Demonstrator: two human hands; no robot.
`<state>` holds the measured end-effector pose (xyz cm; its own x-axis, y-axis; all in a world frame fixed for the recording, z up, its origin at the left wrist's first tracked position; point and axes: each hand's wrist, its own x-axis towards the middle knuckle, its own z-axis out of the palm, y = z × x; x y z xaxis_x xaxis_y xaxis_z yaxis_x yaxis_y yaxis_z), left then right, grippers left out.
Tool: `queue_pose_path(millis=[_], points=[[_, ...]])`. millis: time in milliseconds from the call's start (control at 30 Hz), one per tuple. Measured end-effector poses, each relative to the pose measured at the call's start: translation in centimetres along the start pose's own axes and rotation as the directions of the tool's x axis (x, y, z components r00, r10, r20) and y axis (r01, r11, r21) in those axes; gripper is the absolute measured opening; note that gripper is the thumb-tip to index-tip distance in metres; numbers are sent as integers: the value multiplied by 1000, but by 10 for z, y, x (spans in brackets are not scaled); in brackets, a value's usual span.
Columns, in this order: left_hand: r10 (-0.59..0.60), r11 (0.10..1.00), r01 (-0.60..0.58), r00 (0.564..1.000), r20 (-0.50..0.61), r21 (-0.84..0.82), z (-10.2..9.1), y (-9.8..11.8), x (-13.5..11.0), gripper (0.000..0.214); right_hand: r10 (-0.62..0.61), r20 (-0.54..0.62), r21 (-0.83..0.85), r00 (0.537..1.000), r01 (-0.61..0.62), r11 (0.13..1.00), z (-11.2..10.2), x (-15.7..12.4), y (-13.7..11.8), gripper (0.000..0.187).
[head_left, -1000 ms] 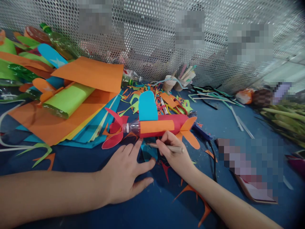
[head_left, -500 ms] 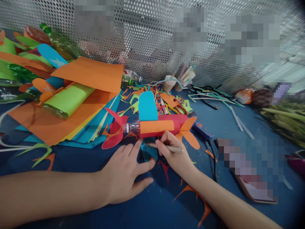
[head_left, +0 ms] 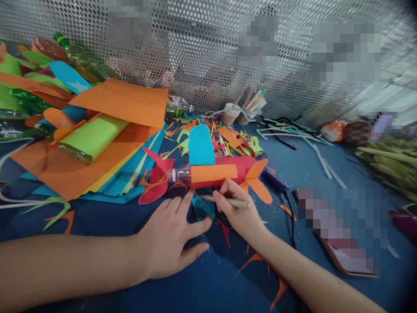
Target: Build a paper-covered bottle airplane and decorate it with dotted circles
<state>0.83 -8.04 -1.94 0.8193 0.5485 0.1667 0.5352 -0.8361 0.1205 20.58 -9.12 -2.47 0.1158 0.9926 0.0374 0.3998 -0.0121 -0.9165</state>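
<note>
A bottle plane [head_left: 224, 171] lies on its side before me, wrapped in red and orange paper, its clear neck to the left. Red propeller blades [head_left: 153, 193] sit at the neck and orange tail fins [head_left: 260, 191] at the other end. One blue wing [head_left: 202, 145] stretches away from me; a darker blue wing [head_left: 203, 208] extends toward me. My left hand [head_left: 177, 232] rests with fingers spread, its fingertips at the near wing's edge. My right hand [head_left: 233, 204] grips a pen [head_left: 233, 201], tip over that wing.
Coloured paper sheets [head_left: 117, 182] and a green-wrapped bottle [head_left: 94, 137] are piled at left. Paper scraps [head_left: 182, 134] and cups of sticks [head_left: 231, 114] stand behind the plane. A glue gun [head_left: 275, 180] with its cable lies right, near a blurred flat object [head_left: 352, 256].
Both hands and the plane hold nearly the same positions. The pen stays over the near wing; the view shifts very slightly.
</note>
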Motion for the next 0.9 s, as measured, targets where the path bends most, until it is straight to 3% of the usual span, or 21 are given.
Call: queue_pose_path(millis=[900], points=[[-12, 1000, 12, 1000, 9, -6, -1, 1, -1, 42, 0, -11, 21, 1000, 0, 1000, 0, 1, 3, 24]])
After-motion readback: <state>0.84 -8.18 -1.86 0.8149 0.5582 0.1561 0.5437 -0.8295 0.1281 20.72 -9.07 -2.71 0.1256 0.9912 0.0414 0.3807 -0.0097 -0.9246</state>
